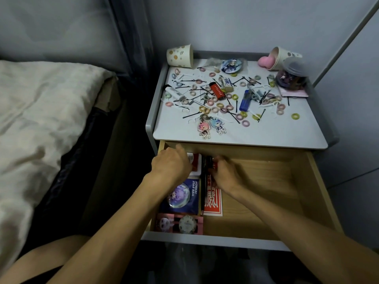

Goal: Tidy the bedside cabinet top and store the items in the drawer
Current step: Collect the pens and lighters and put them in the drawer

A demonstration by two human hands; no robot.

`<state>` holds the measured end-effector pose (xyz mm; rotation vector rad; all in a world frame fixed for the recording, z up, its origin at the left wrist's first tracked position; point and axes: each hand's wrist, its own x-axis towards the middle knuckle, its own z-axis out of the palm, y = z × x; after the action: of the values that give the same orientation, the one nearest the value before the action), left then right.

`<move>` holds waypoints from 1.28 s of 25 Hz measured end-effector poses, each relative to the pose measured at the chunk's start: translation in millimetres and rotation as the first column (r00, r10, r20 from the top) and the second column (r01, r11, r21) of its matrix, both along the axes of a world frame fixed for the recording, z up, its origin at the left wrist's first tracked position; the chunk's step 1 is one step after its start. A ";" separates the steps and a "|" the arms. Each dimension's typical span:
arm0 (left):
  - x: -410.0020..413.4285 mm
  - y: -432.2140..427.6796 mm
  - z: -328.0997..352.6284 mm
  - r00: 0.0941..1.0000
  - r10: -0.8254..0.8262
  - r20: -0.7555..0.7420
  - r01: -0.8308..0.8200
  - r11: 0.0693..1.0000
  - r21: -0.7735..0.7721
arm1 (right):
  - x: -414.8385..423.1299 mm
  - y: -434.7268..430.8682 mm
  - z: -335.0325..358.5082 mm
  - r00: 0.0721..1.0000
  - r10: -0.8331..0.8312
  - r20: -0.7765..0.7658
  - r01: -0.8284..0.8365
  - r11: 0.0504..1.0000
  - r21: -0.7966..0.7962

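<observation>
Head view: I see both hands down in the open drawer [266, 197], toward its 10 o'clock corner, while hair ties [295, 116] and hairpins [189, 115] lie scattered on the cabinet top [276, 134] at 12 o'clock. The left hand [170, 163] covers a red-and-white box [195, 160], fingers bent under and hidden, so I cannot tell whether it grips. The right hand [226, 175] pinches the top of a red packet [213, 201], just beside a black pen [204, 187].

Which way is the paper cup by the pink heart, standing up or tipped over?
Tipped over. The paper cup lies on its side, mouth facing the pink heart sponge.
</observation>
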<state>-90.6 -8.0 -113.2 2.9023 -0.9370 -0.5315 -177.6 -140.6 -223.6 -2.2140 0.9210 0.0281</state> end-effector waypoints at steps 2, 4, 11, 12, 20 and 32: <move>-0.6 -0.3 0.3 1.000 -0.006 0.006 0.006 1.000 0.000 | 1.1 -0.1 0.0 1.000 0.014 0.005 -0.014 1.000 -0.021; 0.7 -0.3 -0.6 1.000 -0.002 0.000 0.002 1.000 -0.002 | 0.8 -0.5 0.1 1.000 0.015 0.005 -0.015 1.000 -0.017; 0.9 -3.9 9.7 1.000 -0.017 0.020 0.019 0.990 -0.141 | -18.8 -6.1 28.2 0.997 0.068 0.043 -0.068 0.998 0.013; 1.1 -5.3 12.5 0.999 -0.029 0.030 0.034 0.981 -0.193 | -23.8 -8.8 36.7 0.994 0.095 0.050 -0.095 0.995 -0.006; 28.0 -20.1 57.7 0.990 -0.001 -0.144 -0.085 0.802 -0.592 | -20.2 -50.6 124.1 0.950 0.222 0.218 -0.185 0.966 -0.179; 144.1 -104.7 26.2 0.968 0.188 0.166 -0.135 0.948 -0.287 | 125.5 -127.6 136.3 0.964 0.266 0.011 -0.217 0.808 -0.548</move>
<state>53.5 -112.8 -87.0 2.7749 -0.7116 -0.1012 -52.1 -268.2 -87.3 -2.8280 0.6382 -0.2403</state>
